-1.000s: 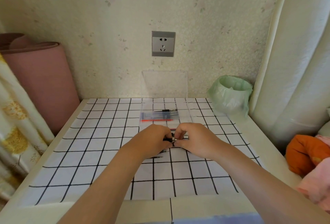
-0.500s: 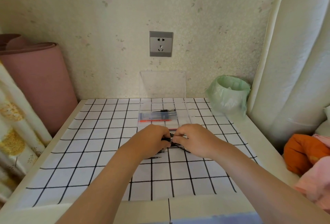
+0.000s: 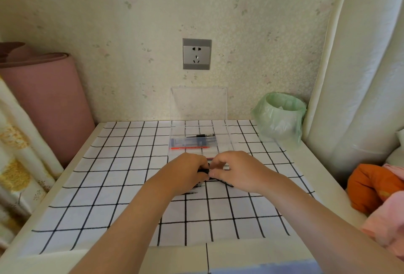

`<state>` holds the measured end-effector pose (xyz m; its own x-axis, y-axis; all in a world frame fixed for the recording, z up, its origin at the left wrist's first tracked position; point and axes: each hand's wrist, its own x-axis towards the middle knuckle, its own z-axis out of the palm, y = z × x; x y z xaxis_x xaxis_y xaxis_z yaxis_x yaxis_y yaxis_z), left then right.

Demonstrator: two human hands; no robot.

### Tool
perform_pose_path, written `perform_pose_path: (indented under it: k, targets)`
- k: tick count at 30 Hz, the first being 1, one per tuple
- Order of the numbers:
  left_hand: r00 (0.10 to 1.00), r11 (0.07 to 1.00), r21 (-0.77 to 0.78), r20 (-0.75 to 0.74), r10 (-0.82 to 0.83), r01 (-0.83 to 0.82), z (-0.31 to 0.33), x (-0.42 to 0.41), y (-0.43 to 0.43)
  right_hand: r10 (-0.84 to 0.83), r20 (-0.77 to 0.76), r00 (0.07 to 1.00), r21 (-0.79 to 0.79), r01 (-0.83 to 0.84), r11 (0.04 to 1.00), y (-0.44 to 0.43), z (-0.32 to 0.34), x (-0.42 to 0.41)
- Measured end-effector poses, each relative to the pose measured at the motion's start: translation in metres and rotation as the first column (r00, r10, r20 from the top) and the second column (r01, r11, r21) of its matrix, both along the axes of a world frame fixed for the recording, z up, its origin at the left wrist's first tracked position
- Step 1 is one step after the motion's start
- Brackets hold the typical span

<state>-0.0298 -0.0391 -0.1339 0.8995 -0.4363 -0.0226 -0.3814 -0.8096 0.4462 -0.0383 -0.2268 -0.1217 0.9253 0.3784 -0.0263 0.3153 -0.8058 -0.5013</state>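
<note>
Tablecloth (image 3: pixel 122 186) gridded black, left hand (image 3: pixel 188 172) and right hand (image 3: pixel 237 171), grips pinching black pen (image 3: pixel 203 171), wall socket (image 3: pixel 196 54)

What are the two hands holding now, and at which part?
A slim black pen: the left hand grips one end, the right hand pinches it beside that; fingers hide the exact hold.

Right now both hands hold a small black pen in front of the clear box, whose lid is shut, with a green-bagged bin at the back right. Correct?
Not quite. The head view shows the lid open, upright behind the clear box. The rest holds: left hand and right hand hold the black pen in front of it, green-bagged bin at back right.
</note>
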Motion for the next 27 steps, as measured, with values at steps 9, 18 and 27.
perform_pose_path:
  k: [9,18,27]
  targets:
    - [0.999,1.000,0.001,-0.036,-0.003,0.004,0.001,0.000,-0.001,0.020,0.041,0.999,-0.028,-0.019,0.999,0.000,-0.001,0.000]
    - [0.999,0.999,0.031,-0.030,-0.010,0.011,0.003,-0.001,-0.002,-0.013,0.010,1.000,-0.060,0.014,0.998,-0.002,0.001,0.002]
    - [1.000,0.996,0.090,0.010,0.017,-0.017,0.001,0.000,0.005,-0.096,0.034,0.995,-0.348,0.102,0.932,-0.013,-0.001,0.003]
